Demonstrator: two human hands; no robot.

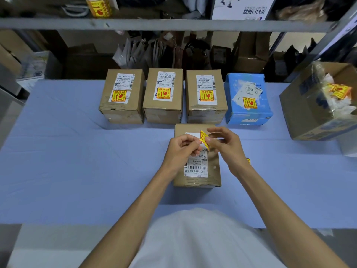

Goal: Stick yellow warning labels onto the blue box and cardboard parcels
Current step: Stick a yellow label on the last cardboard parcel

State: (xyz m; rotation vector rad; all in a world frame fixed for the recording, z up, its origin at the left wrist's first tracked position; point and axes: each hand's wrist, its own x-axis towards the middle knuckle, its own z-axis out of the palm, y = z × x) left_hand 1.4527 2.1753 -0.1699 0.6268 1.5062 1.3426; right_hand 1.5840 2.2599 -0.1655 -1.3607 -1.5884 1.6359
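Both hands are pinching a small yellow warning label (pixel 204 139), left hand (pixel 182 149) and right hand (pixel 224 144), directly above the unlabelled brown cardboard parcel (pixel 214 167) lying lengthwise on the counter (pixel 77 161).

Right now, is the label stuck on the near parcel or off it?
Off. The left hand and right hand pinch the label above the parcel; its top shows only a white slip.

I can't read the curled label (pixel 203 139); my fingers (pixel 194 145) cover part of it. My right wrist (pixel 239 165) hides most of a yellow scrap (pixel 248 161). The roll (pixel 98 6) is cut off at the top edge.
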